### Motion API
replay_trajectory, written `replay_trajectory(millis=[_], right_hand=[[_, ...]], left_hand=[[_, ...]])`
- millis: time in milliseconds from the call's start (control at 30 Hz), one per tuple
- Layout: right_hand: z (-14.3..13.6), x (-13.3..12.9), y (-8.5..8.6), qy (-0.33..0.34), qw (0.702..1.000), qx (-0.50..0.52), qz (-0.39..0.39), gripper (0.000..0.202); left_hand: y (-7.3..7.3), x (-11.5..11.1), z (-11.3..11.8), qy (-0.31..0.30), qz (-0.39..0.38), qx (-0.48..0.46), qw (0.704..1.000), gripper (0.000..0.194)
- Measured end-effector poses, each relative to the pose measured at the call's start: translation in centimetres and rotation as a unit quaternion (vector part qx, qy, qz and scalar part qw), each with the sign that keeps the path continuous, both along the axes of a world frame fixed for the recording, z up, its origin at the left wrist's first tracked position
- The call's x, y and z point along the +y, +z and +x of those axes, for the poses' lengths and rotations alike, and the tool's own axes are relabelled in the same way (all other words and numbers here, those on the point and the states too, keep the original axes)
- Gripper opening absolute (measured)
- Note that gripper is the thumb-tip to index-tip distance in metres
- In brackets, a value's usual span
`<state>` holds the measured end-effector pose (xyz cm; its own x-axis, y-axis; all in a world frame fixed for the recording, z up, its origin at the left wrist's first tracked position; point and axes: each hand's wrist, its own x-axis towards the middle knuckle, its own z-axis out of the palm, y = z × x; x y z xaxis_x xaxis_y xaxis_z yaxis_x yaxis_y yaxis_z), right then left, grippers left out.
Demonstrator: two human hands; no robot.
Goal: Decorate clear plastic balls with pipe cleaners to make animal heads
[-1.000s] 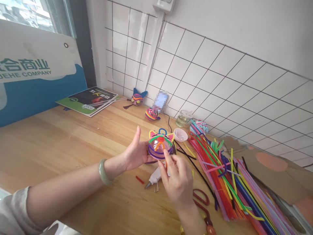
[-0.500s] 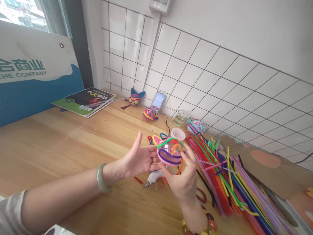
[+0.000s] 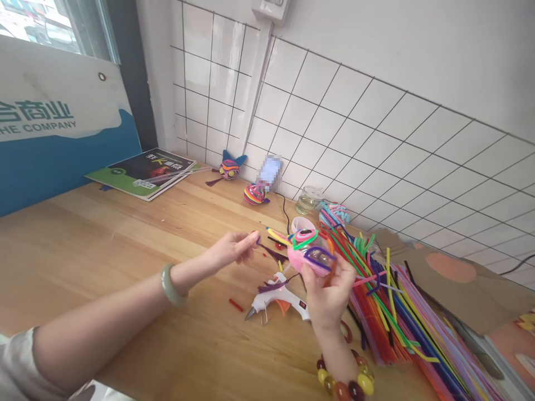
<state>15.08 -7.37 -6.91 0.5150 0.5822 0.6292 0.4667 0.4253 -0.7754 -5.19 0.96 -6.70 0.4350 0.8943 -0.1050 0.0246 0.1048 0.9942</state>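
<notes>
White tiled wall backs a wooden desk (image 3: 104, 245), where a blue-and-white board (image 3: 50, 139) reads "HE COMPANY" under Chinese characters. The right hand (image 3: 328, 292) is clamped on a pink ball wrapped in pipe cleaners (image 3: 311, 253), held above a white glue gun (image 3: 278, 298). The left hand (image 3: 234, 249), fingers pinched together, grips a purple pipe cleaner end (image 3: 267, 250). Loose pipe cleaners (image 3: 401, 317) lie just right.

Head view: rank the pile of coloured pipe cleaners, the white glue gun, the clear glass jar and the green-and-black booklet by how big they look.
1. Pile of coloured pipe cleaners
2. Green-and-black booklet, though it lies farther away
3. White glue gun
4. Clear glass jar, smallest, also farther away
</notes>
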Motion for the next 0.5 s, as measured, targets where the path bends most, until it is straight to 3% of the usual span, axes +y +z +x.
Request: replay_trajectory(millis=[100,200,400,500], right_hand=[[0.7,0.3,0.2,0.006,0.995,0.104,-0.013,0.055],[1.1,0.8,0.4,0.017,0.99,0.141,-0.011,0.05],[1.5,1.2,1.0,0.068,0.979,0.191,-0.028,0.033],[2.2,1.1,1.1,0.097,0.976,0.193,-0.043,0.036]], left_hand=[[-0.7,2.5,-1.3,0.061,0.021,0.034,0.997,0.055],[-0.8,4.0,-2.4,0.085,0.022,0.036,0.996,0.046],[-0.7,4.6,-3.1,0.081,0.016,0.013,0.997,0.038],[-0.8,4.5,-3.0,0.067,0.004,0.004,0.998,0.037]])
